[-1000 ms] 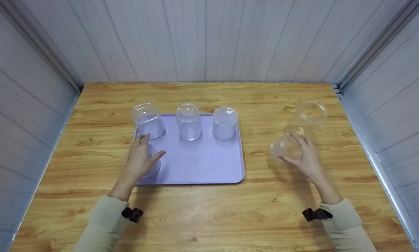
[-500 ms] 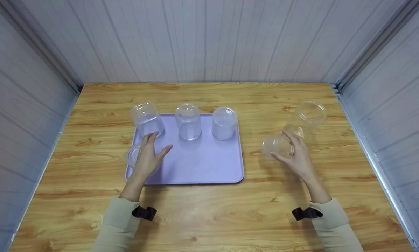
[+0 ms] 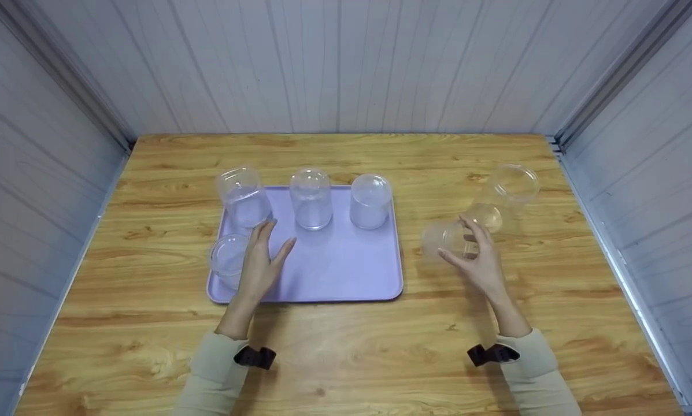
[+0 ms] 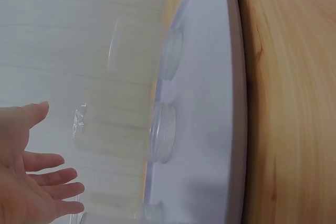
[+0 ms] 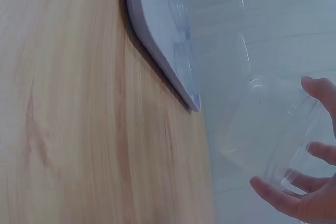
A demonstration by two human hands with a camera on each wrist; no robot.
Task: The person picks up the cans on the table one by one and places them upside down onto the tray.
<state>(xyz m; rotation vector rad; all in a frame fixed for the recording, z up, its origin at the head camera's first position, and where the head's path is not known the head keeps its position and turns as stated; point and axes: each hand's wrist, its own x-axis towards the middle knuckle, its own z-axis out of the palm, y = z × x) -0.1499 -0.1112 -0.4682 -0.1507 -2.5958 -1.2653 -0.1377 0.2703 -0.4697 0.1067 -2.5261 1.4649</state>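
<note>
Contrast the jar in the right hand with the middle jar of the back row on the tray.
The held jar is gripped by the right hand; the middle jar is untouched. The held jar is tilted; the middle jar stands on end. The held jar is off the tray; the middle jar is on it. Both are clear and see-through.

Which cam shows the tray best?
Head: nearly the tray's whole outline is in frame, though jars and the left hand cover parts. Left wrist shows a long stretch of it, cut off at top and bottom. Right wrist shows only one end, cut off at the top.
</note>
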